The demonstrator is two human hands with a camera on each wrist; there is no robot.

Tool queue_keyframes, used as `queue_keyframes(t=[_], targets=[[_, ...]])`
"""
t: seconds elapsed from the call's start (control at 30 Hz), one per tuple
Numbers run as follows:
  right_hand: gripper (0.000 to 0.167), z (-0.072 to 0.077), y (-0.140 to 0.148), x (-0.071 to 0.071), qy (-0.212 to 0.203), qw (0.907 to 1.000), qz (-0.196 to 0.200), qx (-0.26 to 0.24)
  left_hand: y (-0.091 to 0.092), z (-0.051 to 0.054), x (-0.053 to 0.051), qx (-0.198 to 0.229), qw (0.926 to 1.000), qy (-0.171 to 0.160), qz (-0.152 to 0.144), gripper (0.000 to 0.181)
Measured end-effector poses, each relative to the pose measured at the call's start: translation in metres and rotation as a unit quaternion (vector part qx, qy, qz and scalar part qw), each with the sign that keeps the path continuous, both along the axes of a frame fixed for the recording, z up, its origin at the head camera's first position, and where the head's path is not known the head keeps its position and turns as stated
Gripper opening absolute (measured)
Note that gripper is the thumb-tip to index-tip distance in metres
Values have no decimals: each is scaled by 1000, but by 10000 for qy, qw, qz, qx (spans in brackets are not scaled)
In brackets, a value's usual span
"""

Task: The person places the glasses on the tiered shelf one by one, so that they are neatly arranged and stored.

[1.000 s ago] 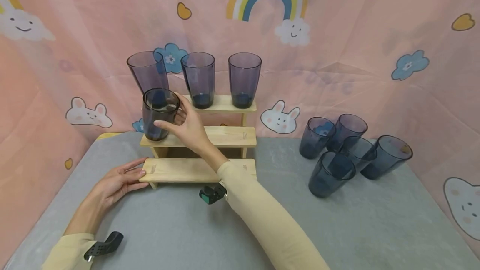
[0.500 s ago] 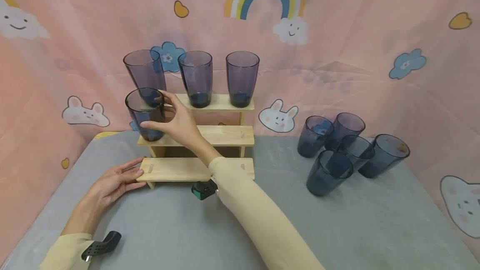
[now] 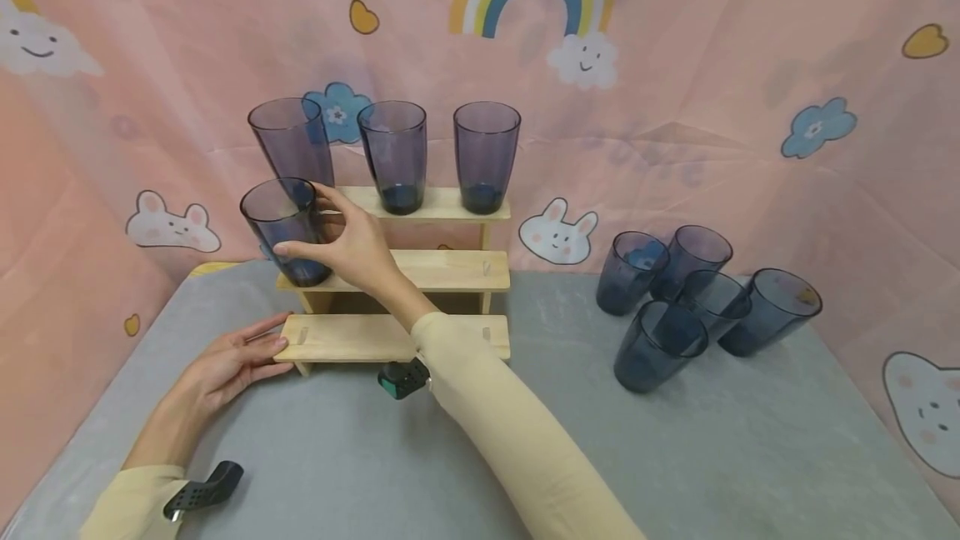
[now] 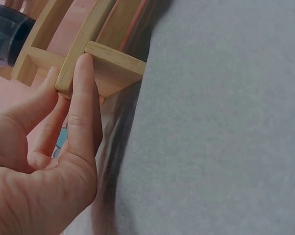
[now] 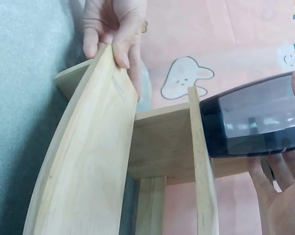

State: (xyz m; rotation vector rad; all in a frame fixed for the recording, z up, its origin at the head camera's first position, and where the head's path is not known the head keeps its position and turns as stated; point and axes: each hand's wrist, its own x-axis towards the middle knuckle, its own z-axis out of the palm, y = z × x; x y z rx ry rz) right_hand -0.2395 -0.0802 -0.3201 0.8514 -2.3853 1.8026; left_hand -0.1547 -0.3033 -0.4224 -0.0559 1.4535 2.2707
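A three-step wooden stand [image 3: 375, 337] is on the grey table. My right hand [image 3: 356, 244] holds a dark tinted drinking glass [image 3: 281, 227] at the left end of the middle step, thumb in front and fingers behind. In the right wrist view the base of this glass [image 5: 255, 117] meets the step's surface. My left hand [image 3: 232, 365] pinches the left end of the bottom step, thumb on one face and fingers at the edge and other side, as the left wrist view shows of this hand [image 4: 64, 142]. On the top step stand a left glass [image 3: 288, 136], a middle glass [image 3: 393, 157] and a right glass [image 3: 486, 157].
Several matching glasses [image 3: 660, 348] stand clustered on the grey table [image 3: 540, 440] to the right of the stand. Close behind the stand hangs a pink patterned cloth [image 3: 675, 65]. My right forearm [image 3: 510, 432] crosses in front of the stand.
My right hand has moved the glass left along the middle step to its left end. My left hand keeps its hold on the bottom step. The top glasses stay put.
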Motion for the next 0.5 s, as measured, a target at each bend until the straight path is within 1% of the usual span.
queue_keyframes(t=[0.17,0.33,0.43,0.5], targets=[[83,-2,-1,3,-63,9999,-107,-78,-1,-1,0,-10,10000,-4,-7,37],[83,-1,-3,8,-234,9996,-167,-67,-2,-2,0,25,10000,10,-38,37],[85,4,-2,11,-347,9991,-159,156,-2,-2,0,-6,10000,7,-38,39],[87,9,2,12,-496,9981,-109,361,-1,-1,0,-23,10000,10,-33,39]])
